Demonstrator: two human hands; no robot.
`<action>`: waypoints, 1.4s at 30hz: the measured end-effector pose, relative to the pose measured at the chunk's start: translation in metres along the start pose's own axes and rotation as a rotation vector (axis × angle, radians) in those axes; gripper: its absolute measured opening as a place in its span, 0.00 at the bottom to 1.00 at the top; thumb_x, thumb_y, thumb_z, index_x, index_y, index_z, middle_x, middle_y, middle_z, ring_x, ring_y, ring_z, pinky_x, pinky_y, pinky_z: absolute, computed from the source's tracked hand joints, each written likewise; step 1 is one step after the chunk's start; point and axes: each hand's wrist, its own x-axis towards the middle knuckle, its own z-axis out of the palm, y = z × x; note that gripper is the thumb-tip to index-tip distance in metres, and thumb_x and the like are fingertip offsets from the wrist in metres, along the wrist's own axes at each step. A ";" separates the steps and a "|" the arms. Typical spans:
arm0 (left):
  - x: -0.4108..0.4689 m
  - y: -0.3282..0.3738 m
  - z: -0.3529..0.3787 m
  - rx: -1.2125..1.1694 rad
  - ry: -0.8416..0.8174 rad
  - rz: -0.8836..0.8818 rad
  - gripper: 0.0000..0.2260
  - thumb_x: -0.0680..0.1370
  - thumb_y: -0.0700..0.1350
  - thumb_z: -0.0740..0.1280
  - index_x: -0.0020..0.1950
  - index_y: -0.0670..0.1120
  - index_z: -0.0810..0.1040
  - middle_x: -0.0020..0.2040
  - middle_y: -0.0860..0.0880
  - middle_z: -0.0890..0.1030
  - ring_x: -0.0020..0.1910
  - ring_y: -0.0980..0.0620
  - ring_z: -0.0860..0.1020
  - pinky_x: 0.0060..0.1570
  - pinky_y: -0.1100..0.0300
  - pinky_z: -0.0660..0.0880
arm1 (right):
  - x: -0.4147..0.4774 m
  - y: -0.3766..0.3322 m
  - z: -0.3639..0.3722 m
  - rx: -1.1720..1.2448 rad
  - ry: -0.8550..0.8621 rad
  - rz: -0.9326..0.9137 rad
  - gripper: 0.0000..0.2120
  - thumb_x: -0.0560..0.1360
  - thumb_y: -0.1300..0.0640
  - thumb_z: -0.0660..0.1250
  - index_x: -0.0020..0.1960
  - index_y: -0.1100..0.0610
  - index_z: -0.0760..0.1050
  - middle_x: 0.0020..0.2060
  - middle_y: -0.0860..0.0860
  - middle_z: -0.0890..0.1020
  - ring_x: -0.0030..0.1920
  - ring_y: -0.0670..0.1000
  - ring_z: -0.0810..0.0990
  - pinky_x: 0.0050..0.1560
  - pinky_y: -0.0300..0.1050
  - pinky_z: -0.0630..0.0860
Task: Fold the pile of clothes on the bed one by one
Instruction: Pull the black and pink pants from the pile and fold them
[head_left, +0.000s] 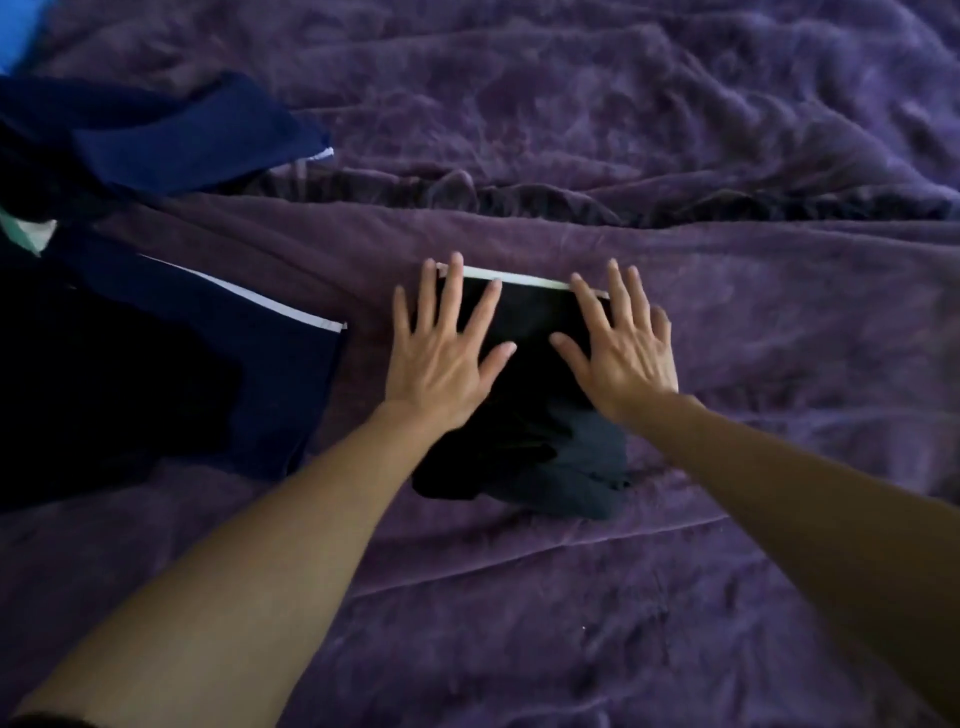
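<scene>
A small black garment (524, 415) with a white band along its far edge lies folded on the purple blanket (675, 156) in the middle of the view. My left hand (441, 353) presses flat on its left side, fingers spread and straight. Flat on the right side lies my right hand (618, 348), fingers also spread. The near end of the garment bunches up in dark folds between my forearms. A pile of navy and black clothes (156, 353) with white trim lies to the left.
The purple blanket covers the whole bed and is creased, with a dark fold running across behind the garment. A navy piece (197, 140) of the pile sticks out at the upper left. A bright blue patch (15, 31) shows in the top left corner.
</scene>
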 end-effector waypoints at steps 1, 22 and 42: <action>0.007 -0.007 0.010 0.045 -0.045 0.004 0.32 0.77 0.65 0.46 0.78 0.52 0.51 0.78 0.40 0.47 0.76 0.36 0.47 0.71 0.35 0.51 | 0.003 0.001 0.010 -0.020 -0.028 -0.006 0.33 0.78 0.34 0.47 0.78 0.46 0.47 0.78 0.55 0.46 0.78 0.57 0.43 0.73 0.62 0.52; -0.002 0.049 -0.112 -0.061 -0.430 0.238 0.16 0.64 0.60 0.75 0.44 0.51 0.79 0.45 0.51 0.72 0.52 0.46 0.74 0.41 0.57 0.65 | -0.087 0.025 -0.071 0.358 -0.442 0.106 0.35 0.59 0.37 0.77 0.64 0.44 0.74 0.53 0.50 0.82 0.55 0.55 0.80 0.46 0.42 0.70; -0.145 0.491 -0.197 -0.523 -0.417 0.417 0.13 0.67 0.48 0.76 0.36 0.49 0.72 0.36 0.52 0.78 0.39 0.50 0.77 0.38 0.55 0.71 | -0.407 0.369 -0.263 0.146 -0.250 0.201 0.24 0.59 0.36 0.76 0.50 0.48 0.77 0.40 0.47 0.78 0.47 0.54 0.79 0.39 0.43 0.67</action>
